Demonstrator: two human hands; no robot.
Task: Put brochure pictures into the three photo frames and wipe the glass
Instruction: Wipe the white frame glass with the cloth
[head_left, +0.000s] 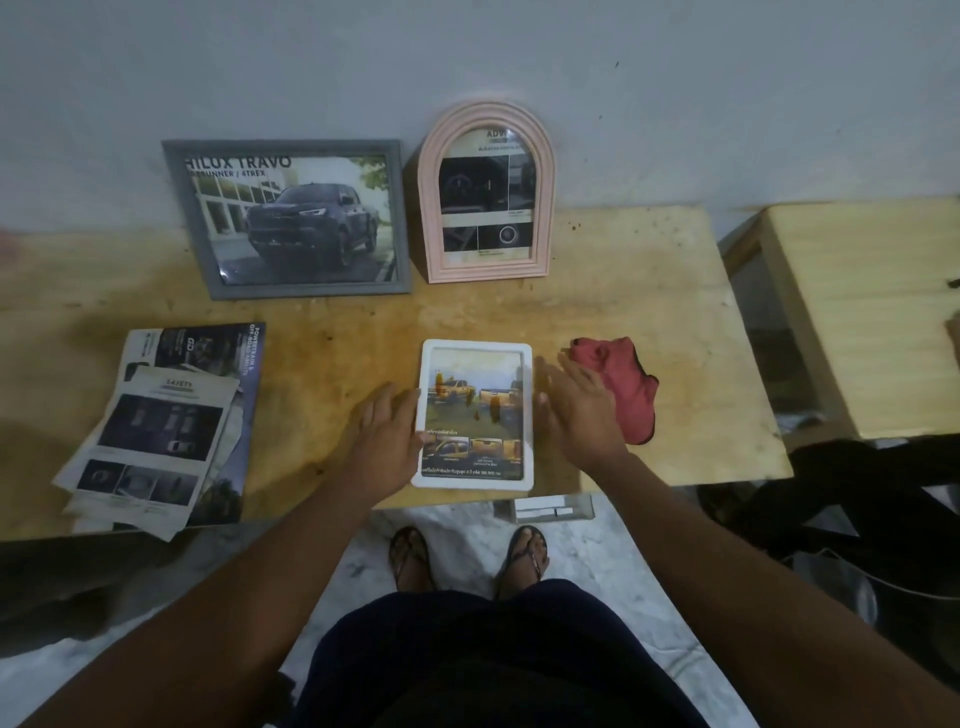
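Frame (475, 415) flat, long axis pointing away, between hands | left hand (389, 436) spread at left edge | right hand (582, 410) spread, nearer cloth (631, 389); wiping judged next.

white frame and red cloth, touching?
Apart. In the head view a strip of bare table shows between the white frame and the red cloth.
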